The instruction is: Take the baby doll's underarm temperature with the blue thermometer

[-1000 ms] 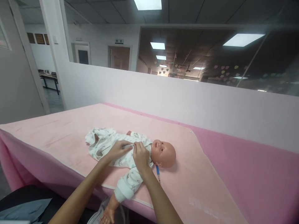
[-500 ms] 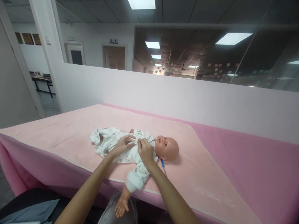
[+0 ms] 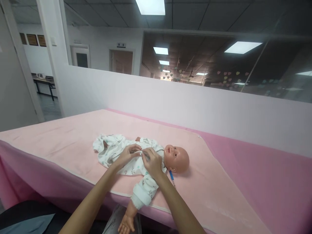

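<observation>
A baby doll (image 3: 179,158) lies on its back with its head to the right, wearing a white patterned romper (image 3: 133,168). One doll arm hangs over the front edge of the table. My left hand (image 3: 128,154) pinches the romper's front at the chest, its fingers bent. Close against it, my right hand (image 3: 152,160) grips the cloth at the same place with thumb and fingers together. The fingertips of both hands nearly meet, and the bit of cloth between them is mostly hidden. A blue strip (image 3: 171,175) with a thin end lies below the doll's head.
A light pink mat (image 3: 214,195) covers the table over a darker pink cloth (image 3: 263,162). Behind it runs a low white wall (image 3: 170,104) with glass above. My lap and a grey cloth (image 3: 31,224) are below the front edge.
The view has shifted slightly. Both hands stay at the romper's chest, with the right fingers curled a little closer to the left ones.
</observation>
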`<act>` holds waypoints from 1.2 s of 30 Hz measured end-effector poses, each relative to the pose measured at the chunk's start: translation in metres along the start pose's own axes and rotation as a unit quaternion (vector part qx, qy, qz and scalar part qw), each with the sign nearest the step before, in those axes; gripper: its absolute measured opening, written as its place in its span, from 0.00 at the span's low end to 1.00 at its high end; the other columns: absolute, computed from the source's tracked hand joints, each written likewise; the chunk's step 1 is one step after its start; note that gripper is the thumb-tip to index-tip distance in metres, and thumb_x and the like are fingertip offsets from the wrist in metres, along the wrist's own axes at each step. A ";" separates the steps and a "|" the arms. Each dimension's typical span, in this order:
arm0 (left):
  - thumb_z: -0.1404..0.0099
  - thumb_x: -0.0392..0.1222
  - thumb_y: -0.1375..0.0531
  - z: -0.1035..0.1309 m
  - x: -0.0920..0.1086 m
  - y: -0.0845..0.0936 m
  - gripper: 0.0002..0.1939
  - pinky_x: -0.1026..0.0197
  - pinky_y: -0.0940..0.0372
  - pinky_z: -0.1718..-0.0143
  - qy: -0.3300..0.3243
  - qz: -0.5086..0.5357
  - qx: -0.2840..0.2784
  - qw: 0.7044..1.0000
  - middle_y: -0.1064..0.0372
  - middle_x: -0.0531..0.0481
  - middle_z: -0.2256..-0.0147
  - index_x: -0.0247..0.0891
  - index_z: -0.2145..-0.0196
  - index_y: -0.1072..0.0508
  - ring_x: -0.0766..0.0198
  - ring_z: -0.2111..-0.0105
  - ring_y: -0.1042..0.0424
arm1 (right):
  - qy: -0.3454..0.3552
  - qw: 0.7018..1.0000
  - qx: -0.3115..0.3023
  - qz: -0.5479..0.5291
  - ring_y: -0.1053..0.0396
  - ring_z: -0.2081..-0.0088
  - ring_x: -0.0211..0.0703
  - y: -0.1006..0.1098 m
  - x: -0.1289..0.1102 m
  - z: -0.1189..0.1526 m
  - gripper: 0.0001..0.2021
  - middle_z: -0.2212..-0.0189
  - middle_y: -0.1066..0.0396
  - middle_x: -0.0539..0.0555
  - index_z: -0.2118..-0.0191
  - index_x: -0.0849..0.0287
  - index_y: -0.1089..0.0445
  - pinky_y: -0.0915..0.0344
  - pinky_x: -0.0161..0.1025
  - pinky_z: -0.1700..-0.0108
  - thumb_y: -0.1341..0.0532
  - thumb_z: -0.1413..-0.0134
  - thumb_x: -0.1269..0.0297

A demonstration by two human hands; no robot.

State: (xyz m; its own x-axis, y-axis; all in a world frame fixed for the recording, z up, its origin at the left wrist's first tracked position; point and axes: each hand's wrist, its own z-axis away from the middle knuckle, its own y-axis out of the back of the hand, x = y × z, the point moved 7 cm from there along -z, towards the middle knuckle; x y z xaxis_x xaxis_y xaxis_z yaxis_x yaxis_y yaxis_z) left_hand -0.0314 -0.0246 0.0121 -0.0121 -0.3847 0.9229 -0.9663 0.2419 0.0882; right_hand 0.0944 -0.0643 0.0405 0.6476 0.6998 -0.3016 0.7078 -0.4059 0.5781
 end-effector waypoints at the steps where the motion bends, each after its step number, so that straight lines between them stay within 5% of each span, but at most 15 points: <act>1: 0.50 0.43 0.37 0.000 -0.001 0.000 0.14 0.61 0.37 0.64 0.002 0.002 0.001 1.000 0.30 0.48 0.68 0.36 0.65 0.30 0.61 0.66 0.31 | 0.003 1.000 -0.006 0.004 0.32 0.65 0.36 -0.001 0.000 0.000 0.09 0.65 0.29 0.51 0.62 0.55 0.31 0.40 0.30 0.66 0.47 0.44 0.64; 8: 0.43 0.44 0.43 0.003 0.006 0.011 0.13 0.59 0.37 0.59 -0.011 -0.082 0.032 0.996 0.28 0.47 0.63 0.37 0.62 0.28 0.59 0.62 0.31 | 0.032 0.993 -0.037 0.111 0.31 0.65 0.37 -0.005 -0.004 0.001 0.13 0.59 0.30 0.52 0.57 0.55 0.34 0.41 0.31 0.69 0.50 0.45 0.70; 11: 0.41 0.46 0.45 0.006 0.012 0.023 0.14 0.57 0.37 0.58 -0.004 -0.193 -0.027 0.981 0.27 0.48 0.63 0.38 0.61 0.27 0.57 0.61 0.30 | 0.088 0.975 -0.074 0.189 0.32 0.67 0.38 -0.017 -0.019 -0.002 0.17 0.53 0.33 0.56 0.52 0.57 0.36 0.42 0.33 0.72 0.52 0.46 0.72; 16: 0.43 0.43 0.44 0.015 0.016 0.036 0.15 0.58 0.37 0.54 0.009 -0.255 -0.114 0.960 0.29 0.49 0.57 0.42 0.57 0.27 0.57 0.57 0.31 | 0.072 0.967 -0.146 0.194 0.34 0.72 0.37 -0.040 -0.030 -0.011 0.11 0.65 0.31 0.53 0.59 0.57 0.34 0.45 0.33 0.75 0.51 0.44 0.63; 24: 0.44 0.44 0.41 0.021 0.017 0.028 0.14 0.58 0.37 0.53 -0.058 -0.275 -0.073 0.957 0.29 0.48 0.56 0.41 0.59 0.26 0.58 0.56 0.31 | 0.020 0.984 -0.101 0.142 0.36 0.73 0.36 -0.033 -0.020 -0.011 0.08 0.66 0.33 0.50 0.64 0.56 0.35 0.49 0.32 0.75 0.46 0.48 0.60; 36: 0.43 0.46 0.41 0.024 0.015 0.026 0.11 0.59 0.36 0.55 -0.094 -0.287 -0.020 0.953 0.29 0.48 0.58 0.42 0.63 0.25 0.59 0.58 0.30 | 0.033 0.995 -0.097 0.007 0.34 0.68 0.36 -0.029 -0.016 -0.009 0.05 0.70 0.30 0.49 0.68 0.56 0.34 0.44 0.31 0.68 0.46 0.49 0.70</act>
State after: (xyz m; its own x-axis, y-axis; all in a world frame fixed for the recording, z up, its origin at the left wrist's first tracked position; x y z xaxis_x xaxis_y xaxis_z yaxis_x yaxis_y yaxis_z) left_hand -0.0628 -0.0453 0.0196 0.4657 -0.6158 0.6356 -0.8174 -0.0241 0.5756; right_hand 0.0610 -0.0582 0.0346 0.6331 0.7339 -0.2463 0.6271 -0.2996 0.7190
